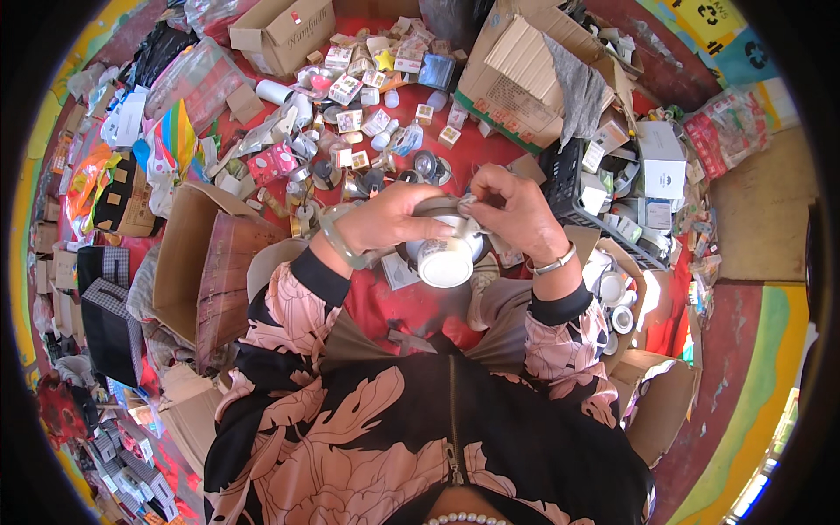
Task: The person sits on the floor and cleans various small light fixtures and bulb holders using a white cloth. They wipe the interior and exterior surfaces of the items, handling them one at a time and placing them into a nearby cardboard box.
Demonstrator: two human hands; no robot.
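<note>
In front of me, a white cup-shaped piece (pixel 444 265) with a wide grey rim hangs above the red floor. My left hand (pixel 385 220) grips its rim from the left, thumb on the near side and fingers behind. At the rim's right side, my right hand (pixel 514 214) has thumb and fingertips pinched on a small pale bit that I cannot make out. A bracelet circles each wrist. Just beyond both hands lie dark round metal parts (pixel 426 164).
Small printed boxes and plastic pieces (pixel 367 83) cover the far floor. An open carton (pixel 201 262) stands left, a large one (pixel 525 74) at the far right. Beside my right arm are a black crate (pixel 569 197) and a carton of round white parts (pixel 617 293).
</note>
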